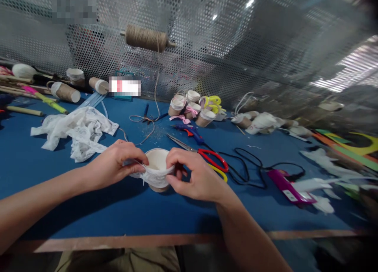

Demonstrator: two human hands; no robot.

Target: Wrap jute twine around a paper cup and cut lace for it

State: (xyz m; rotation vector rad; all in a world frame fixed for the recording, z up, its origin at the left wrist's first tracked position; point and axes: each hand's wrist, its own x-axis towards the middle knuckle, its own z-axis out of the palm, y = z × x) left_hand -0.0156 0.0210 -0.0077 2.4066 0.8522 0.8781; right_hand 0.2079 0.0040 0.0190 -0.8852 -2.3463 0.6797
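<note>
A small paper cup [160,158] with a white inside and a brown lower part stands upright near the front of the blue table. A strip of white lace [156,176] lies across its near side, just below the rim. My left hand [125,163] pinches the lace at the cup's left edge. On the right edge my right hand [191,171] is closed with thumb and fingers on the other end of the lace. The bottom of the cup shows below the lace, and its sides are partly hidden by my fingers.
Loose white lace [79,130] is heaped on the left. Red-handled scissors [212,159], a blue glue gun [190,133] and its black cable lie to the right. Several decorated cups [193,108] stand behind. A twine spool [146,38] hangs on the mesh wall. A purple power strip [291,187] lies far right.
</note>
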